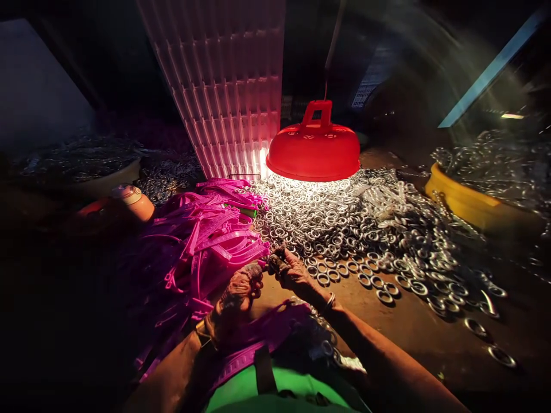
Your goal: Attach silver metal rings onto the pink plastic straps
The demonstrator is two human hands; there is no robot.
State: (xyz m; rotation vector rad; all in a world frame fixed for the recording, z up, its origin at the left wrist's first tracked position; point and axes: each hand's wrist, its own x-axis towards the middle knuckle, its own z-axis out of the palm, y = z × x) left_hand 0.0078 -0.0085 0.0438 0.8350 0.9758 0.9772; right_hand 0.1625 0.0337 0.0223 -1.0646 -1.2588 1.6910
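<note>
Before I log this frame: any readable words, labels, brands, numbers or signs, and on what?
None can be read.
Pink straps: surface marks too small to tell whether they are lettering.
Orange container: too blurred to tell if it is labelled.
Red lampshade: no lettering visible.

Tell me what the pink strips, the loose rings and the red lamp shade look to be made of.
Pink strips: probably flexible plastic or rubber, smooth and satiny; they bend in loose curves.
Rings: likely metal, silvery and polished; they throw back bright glints.
Red lamp shade: perhaps molded plastic, smooth; handle and dome share one color, though painted metal is possible.
</note>
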